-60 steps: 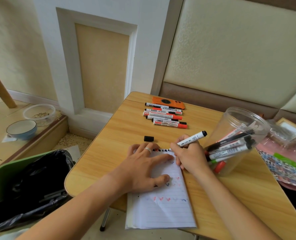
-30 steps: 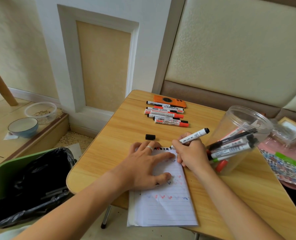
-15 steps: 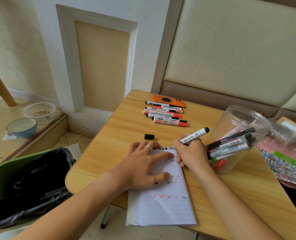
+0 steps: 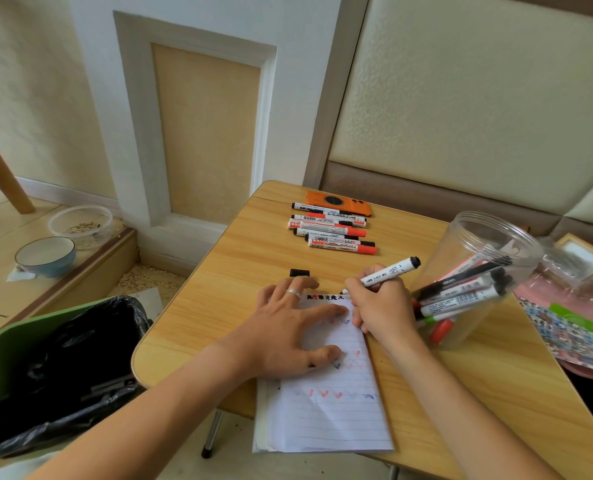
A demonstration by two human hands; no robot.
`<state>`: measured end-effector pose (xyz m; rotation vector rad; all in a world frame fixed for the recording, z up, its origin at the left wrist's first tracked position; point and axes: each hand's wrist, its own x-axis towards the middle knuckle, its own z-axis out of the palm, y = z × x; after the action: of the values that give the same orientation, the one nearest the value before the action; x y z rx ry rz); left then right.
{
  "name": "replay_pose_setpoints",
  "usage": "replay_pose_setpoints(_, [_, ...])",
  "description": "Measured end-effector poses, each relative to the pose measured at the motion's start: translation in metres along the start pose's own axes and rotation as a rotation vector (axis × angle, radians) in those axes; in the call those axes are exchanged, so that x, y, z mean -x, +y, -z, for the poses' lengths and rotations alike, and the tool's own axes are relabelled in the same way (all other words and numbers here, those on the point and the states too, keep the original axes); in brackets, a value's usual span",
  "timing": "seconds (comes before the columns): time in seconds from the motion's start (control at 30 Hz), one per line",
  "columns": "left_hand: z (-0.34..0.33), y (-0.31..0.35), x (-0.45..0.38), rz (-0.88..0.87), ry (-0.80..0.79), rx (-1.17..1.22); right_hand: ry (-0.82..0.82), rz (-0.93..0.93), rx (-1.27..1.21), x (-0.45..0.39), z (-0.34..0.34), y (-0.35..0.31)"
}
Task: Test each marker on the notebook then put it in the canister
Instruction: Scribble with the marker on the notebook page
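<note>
Wooden table [image 4: 239,271], right hand [image 4: 383,308] gripping marker [image 4: 387,274]

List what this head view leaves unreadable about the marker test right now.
- Marker tip: hidden behind the right hand; contact with the notebook can't be confirmed.
- Fresh mark: covered by both hands; left hand lies flat on the page.
- Canister marker count: overlapping, blurred through plastic.
- Marker label: too small.
</note>
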<state>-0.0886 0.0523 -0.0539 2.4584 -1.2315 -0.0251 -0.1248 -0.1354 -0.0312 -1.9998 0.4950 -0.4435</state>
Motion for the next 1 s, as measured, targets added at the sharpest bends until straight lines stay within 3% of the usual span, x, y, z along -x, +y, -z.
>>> replay_pose_setpoints(0.17, [0.001, -0.001, -0.003, 0.110, 0.066, 0.105, 0.099, 0.000, -0.114, 0.013, -0.013, -0.004])
replay_pose_setpoints(0.33, [-0.002, -0.007, -0.016, 0.206, 0.294, 0.178, 0.072, -0.010, -0.166, 0.028, -0.021, -0.012])
replay_pose_setpoints(0.43, [-0.002, -0.012, -0.028, 0.254, 0.401, 0.078, 0.059, 0.019, -0.162, 0.034, -0.023, -0.014])
replay_pose_setpoints(0.67, [0.001, -0.022, -0.041, 0.303, 0.330, 0.011, 0.030, 0.046, -0.183, 0.038, -0.027, -0.010])
replay_pose_setpoints(0.87, [-0.001, -0.019, -0.037, 0.243, 0.447, 0.198, 0.036, 0.039, -0.317, 0.041, -0.024, -0.018])
replay_pose_setpoints(1.0, [0.001, -0.018, -0.032, 0.182, 0.476, 0.203, 0.019, 0.060, -0.363, 0.041, -0.024, -0.019])
